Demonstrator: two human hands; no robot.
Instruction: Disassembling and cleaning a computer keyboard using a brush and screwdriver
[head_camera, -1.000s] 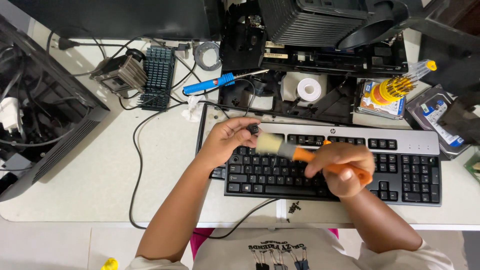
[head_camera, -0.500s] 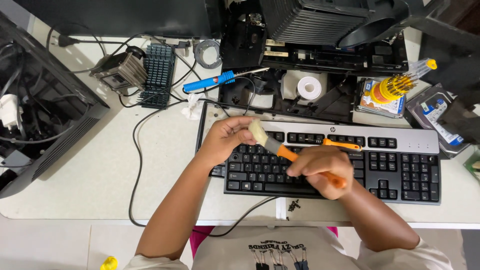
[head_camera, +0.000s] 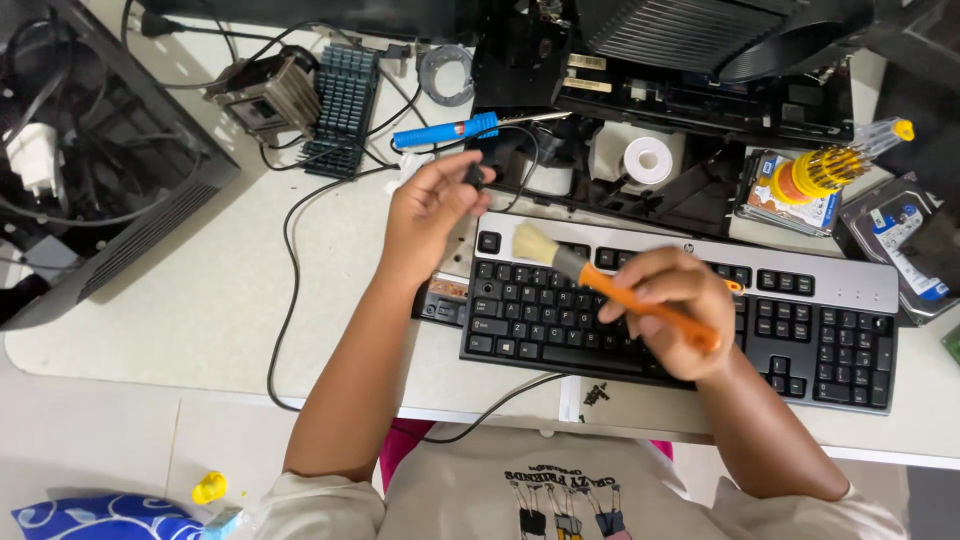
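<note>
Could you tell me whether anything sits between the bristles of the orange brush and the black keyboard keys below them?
Nothing visible does. The right hand holds the orange brush with its pale bristles directly above the top-left keys of the keyboard. The left hand is off to the side, pinching a small black piece in its fingers.

The left hand is raised, fingertips pinched together, forearm stretched forward. The right hand curls in a closed grip, wrist bent inward.
</note>
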